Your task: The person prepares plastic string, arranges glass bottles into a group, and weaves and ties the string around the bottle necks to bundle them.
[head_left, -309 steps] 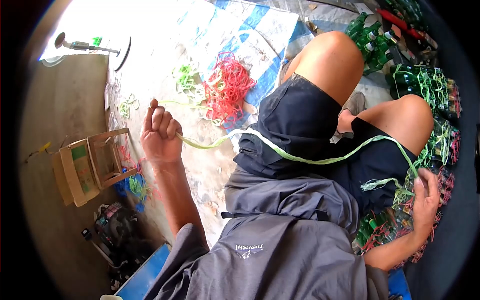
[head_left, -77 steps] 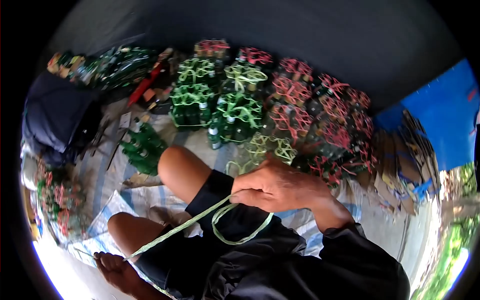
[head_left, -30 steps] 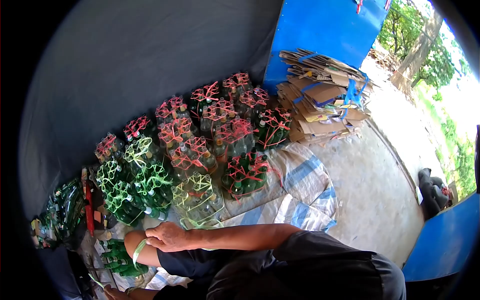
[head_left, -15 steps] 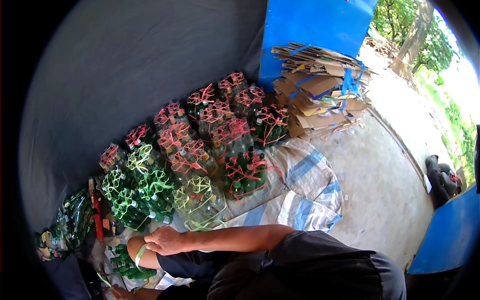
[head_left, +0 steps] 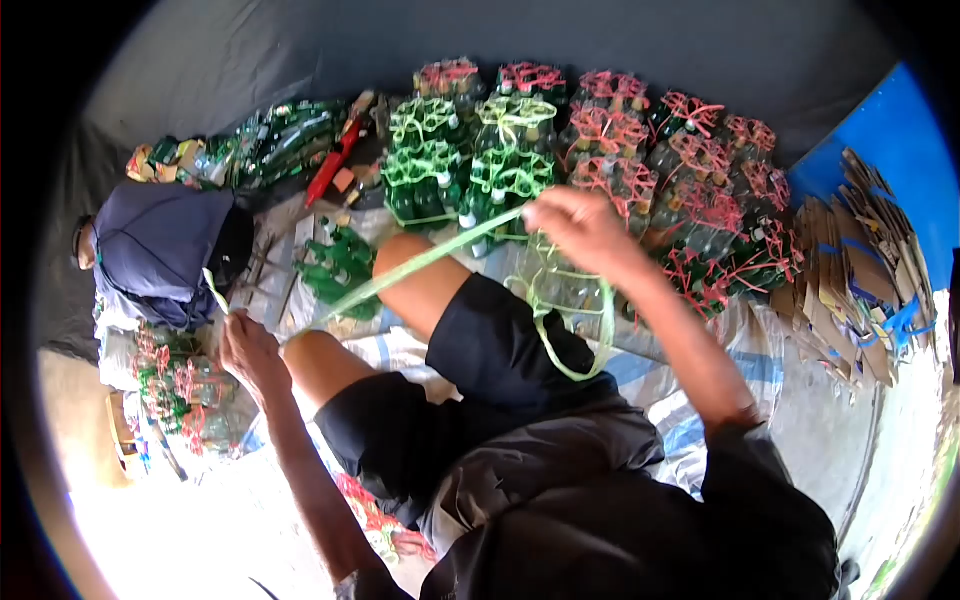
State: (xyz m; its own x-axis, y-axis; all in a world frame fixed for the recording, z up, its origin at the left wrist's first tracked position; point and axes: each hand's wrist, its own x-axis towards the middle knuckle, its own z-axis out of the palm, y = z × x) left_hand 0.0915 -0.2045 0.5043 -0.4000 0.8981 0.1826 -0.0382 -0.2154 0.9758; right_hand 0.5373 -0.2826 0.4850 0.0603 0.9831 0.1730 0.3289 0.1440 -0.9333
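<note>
A light green plastic strip [head_left: 420,262] stretches slantwise across my knees between my two hands. At its lower end my left hand [head_left: 252,352] is closed on it, and a short tail sticks up past the fingers. My right hand [head_left: 582,228], higher up, grips the other end, and a loose loop of strip hangs below that forearm. Beyond my right hand stand clear bottles [head_left: 572,285], partly hidden by the arm. Loose green bottles [head_left: 342,262] lie past my knees. Green bottle bundles [head_left: 425,180] tied with light green strip stand behind.
Bottle bundles with red strip [head_left: 610,130] stand along the dark cloth wall [head_left: 600,30]. Stacked flattened cardboard [head_left: 850,270] is at right. A red bar-like thing [head_left: 335,165], a heap of bottles [head_left: 290,140] and a dark blue cloth shape [head_left: 165,240] are at left.
My view has swung left. My right hand has risen away from my knee, and my left hand has come fully into view. The strip is now drawn out between them.
</note>
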